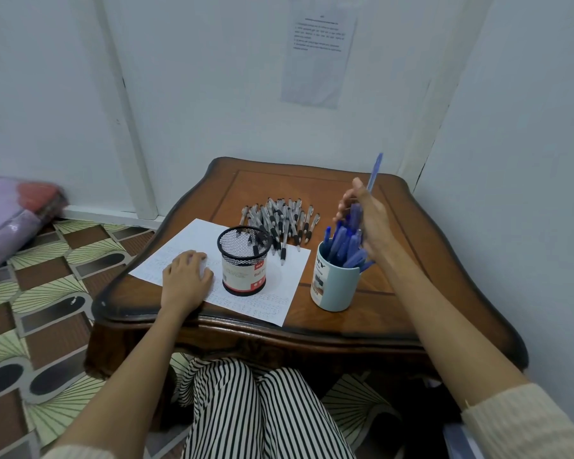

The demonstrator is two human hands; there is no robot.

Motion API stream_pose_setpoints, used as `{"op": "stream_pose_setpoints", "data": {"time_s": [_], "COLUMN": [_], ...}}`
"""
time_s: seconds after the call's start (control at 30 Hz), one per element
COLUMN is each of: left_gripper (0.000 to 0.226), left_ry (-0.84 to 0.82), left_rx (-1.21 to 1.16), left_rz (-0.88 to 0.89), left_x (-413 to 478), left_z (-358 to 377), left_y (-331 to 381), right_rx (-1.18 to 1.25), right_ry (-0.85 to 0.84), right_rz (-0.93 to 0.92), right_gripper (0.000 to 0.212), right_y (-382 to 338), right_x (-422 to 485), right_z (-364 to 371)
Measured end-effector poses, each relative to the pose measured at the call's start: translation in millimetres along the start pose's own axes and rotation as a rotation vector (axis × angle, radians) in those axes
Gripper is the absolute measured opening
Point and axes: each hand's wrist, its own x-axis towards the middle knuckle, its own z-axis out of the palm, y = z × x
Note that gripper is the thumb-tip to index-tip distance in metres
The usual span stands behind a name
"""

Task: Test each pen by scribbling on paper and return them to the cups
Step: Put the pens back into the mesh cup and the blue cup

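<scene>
My right hand (pixel 367 220) hovers above a pale blue mug (pixel 333 286) packed with several blue pens (pixel 343 246) and pinches one blue pen (pixel 375 170), which points up and away. My left hand (pixel 186 276) rests flat on a white sheet of paper (pixel 272 303) marked with faint scribbles. A black mesh cup (pixel 242 263) with a white and red label stands on the sheet and holds a few grey-and-black pens. Behind it lies a heap of several grey-and-black pens (pixel 279 223).
Everything sits on a small carved wooden table (pixel 411 313) pushed into a white wall corner. A printed sheet (pixel 318 51) hangs on the wall. Left of the table is patterned floor (pixel 47 293) with a purple bundle (pixel 4 220). My striped trouser legs are under the front edge.
</scene>
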Motion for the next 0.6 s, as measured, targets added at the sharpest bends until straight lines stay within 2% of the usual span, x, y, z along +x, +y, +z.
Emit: {"op": "stream_pose_setpoints", "data": {"time_s": [0.13,0.4,0.6], "left_gripper": [0.041,0.041,0.042], "left_ry": [-0.001,-0.003,-0.005], "left_rx": [-0.008,-0.014,-0.012], "left_rz": [-0.001,-0.004,-0.007], "left_x": [0,-1,0], "left_z": [0,0,-1], "left_y": [-1,0,1], "right_rx": [-0.018,-0.246,-0.293], "right_ry": [0.015,-0.013,-0.012], "right_rz": [-0.019,-0.144,-0.171], "right_gripper": [0.033,0.025,0.019], "right_y": [-2,-15,-21], "right_x": [-1,0,-1], "right_z": [0,-7,-7]}}
